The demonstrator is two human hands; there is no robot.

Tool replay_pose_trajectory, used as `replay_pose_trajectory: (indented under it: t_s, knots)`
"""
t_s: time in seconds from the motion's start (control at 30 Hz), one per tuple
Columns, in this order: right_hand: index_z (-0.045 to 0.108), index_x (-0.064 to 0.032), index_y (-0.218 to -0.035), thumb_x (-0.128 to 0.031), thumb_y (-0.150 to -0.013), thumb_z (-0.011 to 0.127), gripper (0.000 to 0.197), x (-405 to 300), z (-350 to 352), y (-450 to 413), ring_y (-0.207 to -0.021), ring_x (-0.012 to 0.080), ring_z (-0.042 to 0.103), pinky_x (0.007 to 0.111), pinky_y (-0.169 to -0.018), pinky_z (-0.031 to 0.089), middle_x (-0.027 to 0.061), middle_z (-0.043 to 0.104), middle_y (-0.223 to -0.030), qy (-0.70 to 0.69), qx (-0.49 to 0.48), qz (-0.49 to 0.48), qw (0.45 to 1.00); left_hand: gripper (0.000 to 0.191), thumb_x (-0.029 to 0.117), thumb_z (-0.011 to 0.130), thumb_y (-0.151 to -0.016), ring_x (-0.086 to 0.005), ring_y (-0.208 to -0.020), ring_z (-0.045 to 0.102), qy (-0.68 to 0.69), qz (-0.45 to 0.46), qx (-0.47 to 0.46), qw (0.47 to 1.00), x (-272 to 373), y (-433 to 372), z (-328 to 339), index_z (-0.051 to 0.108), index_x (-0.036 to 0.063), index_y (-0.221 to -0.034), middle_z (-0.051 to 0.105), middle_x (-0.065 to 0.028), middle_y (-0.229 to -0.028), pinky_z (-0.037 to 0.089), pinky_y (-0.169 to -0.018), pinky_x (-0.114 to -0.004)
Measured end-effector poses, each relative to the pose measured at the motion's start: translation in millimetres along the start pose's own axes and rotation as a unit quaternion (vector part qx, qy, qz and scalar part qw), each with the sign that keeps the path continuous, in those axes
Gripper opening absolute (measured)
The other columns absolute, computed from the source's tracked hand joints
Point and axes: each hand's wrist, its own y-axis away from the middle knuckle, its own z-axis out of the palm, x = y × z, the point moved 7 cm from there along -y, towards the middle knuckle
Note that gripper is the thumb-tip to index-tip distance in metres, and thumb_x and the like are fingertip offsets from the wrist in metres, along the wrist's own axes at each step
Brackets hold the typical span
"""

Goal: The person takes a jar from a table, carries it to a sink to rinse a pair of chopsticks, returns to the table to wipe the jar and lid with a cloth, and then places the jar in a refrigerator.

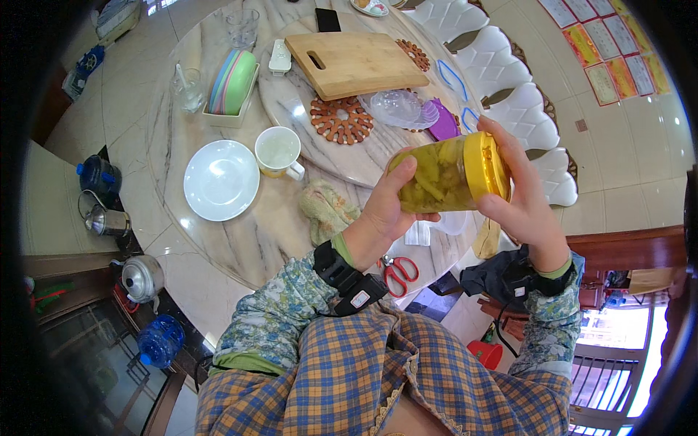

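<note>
A clear jar of greenish pickled vegetables (pixel 433 177) lies tilted on its side in the air, above the near right part of the round marble table (pixel 256 240). My left hand (pixel 390 204) grips the jar's base end, thumb on top. Around the yellow lid (pixel 487 166) close the fingers and thumb of my right hand (pixel 518 191). Below my left hand are a crumpled greenish cloth (pixel 327 210) and red-handled scissors (pixel 401 275) at the table's edge.
A wooden cutting board (pixel 360 62) rests on the raised turntable. A white plate (pixel 221 181), a mug (pixel 278 150), a rack of coloured bowls (pixel 233 84) and glasses (pixel 242 30) stand on the left. White padded chairs (pixel 493 57) line the far right side.
</note>
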Motion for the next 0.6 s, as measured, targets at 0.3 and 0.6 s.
replay_pose_trajectory:
  t_s: [0.3,0.6]
  knots:
    - [0.044,-0.0005,-0.114,-0.039,-0.06,0.066,0.07,-22.2,-3.5,-5.3,-0.104,0.0321,0.045,0.037,-0.088,0.034,0.02,0.042,-0.116,0.082,-0.063,-0.204,0.974,0.051,0.053,0.041,-0.079,-0.0216,-0.088,0.055,0.019,-0.097,-0.048,0.994,-5.7,9.2,19.6,0.045,0.0167,-0.114,0.056,-0.0048,-0.102,0.045,-0.057,-0.039]
    - [0.047,-0.0006,-0.11,-0.025,-0.059,0.063,0.058,-25.6,4.3,5.3,-0.096,0.0311,0.048,0.035,-0.082,0.038,0.0189,0.046,-0.105,0.129,0.06,-0.196,0.97,0.044,0.045,0.048,-0.079,-0.0192,-0.073,0.058,-0.01,0.0,-0.046,0.999,4.1,6.2,10.1,0.045,0.0135,-0.11,0.058,-0.0052,-0.092,0.045,-0.049,-0.033]
